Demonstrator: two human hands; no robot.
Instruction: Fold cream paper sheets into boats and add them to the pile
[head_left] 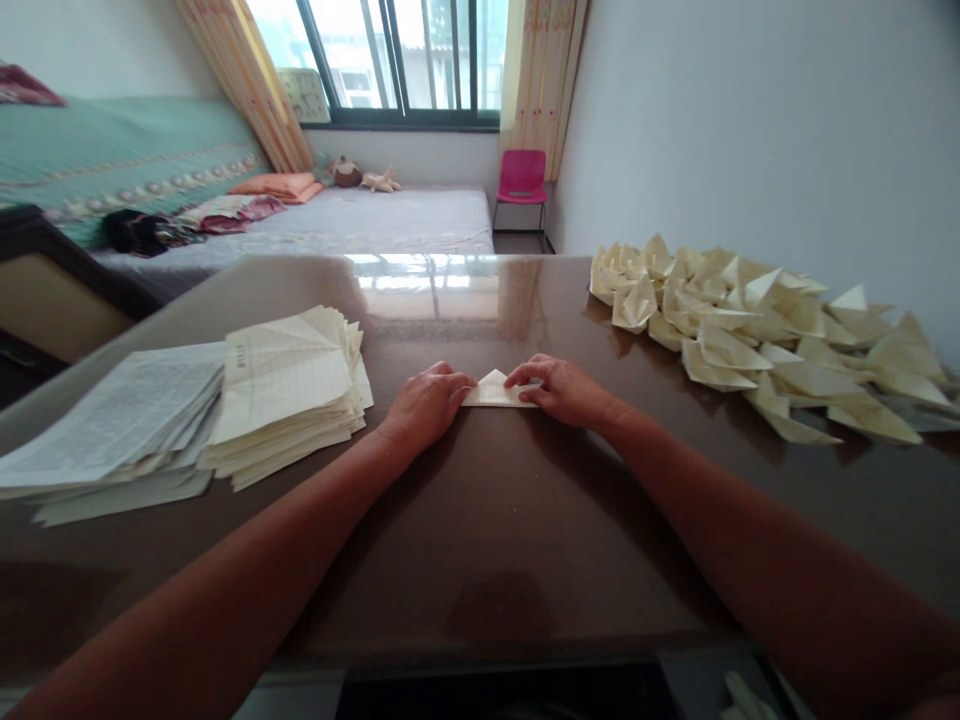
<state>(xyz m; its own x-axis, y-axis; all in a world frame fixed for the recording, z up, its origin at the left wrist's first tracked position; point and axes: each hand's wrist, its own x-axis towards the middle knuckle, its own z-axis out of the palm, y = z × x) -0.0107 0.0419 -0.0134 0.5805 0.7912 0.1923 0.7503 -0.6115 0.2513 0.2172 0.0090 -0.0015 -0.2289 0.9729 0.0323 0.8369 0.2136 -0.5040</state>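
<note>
Holding paper (493, 396) right of the cream stack (289, 365), my left hand (427, 405) closed over one end, right hand (566, 391) half-curled onto the other; it seemed light, easily torn, best gripped along folds.

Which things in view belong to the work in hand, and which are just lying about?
Likely in the work:
small cream folded paper with a peaked top, touched by the left hand and right hand
stack of cream paper sheets
heap of pointed cream paper shapes
perhaps the stack of white printed paper

Likely just lying about:
magenta plastic chair
folded orange cloth
pale soft toy
</note>
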